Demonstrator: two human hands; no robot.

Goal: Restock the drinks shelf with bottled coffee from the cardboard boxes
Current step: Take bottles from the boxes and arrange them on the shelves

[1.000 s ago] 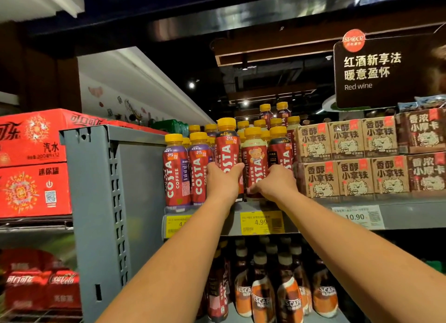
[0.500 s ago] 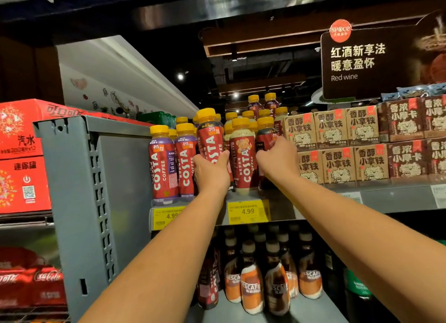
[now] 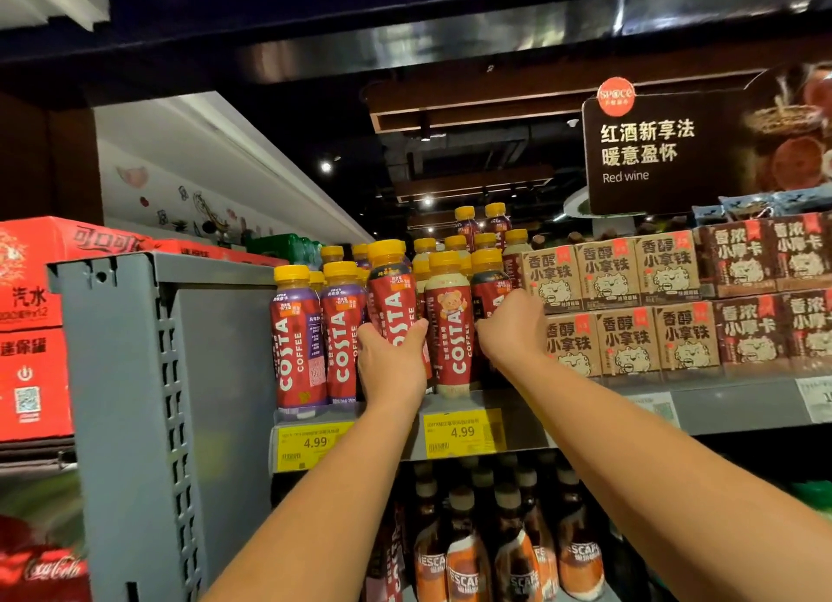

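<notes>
Costa coffee bottles with yellow caps stand in rows on the grey top shelf (image 3: 702,403). My left hand (image 3: 391,362) grips a red Costa bottle (image 3: 392,296) by its lower body; the bottle leans left among the front row. My right hand (image 3: 512,327) grips a dark-labelled Costa bottle (image 3: 488,281) at the right end of the row, beside the brown cartons. A cream-and-red Costa bottle (image 3: 449,327) stands upright between the two hands. Two purple-and-red bottles (image 3: 298,340) stand at the left.
Brown latte cartons (image 3: 630,304) are stacked right of the bottles. A grey perforated shelf end panel (image 3: 148,399) rises at left, with red cola cases (image 3: 31,331) beyond. Nescafe bottles (image 3: 468,556) fill the shelf below. Yellow price tags (image 3: 461,431) hang on the edge.
The right hand moved from the middle bottle to the dark bottle at the row's right end. The left hand's red bottle has tipped leftward.
</notes>
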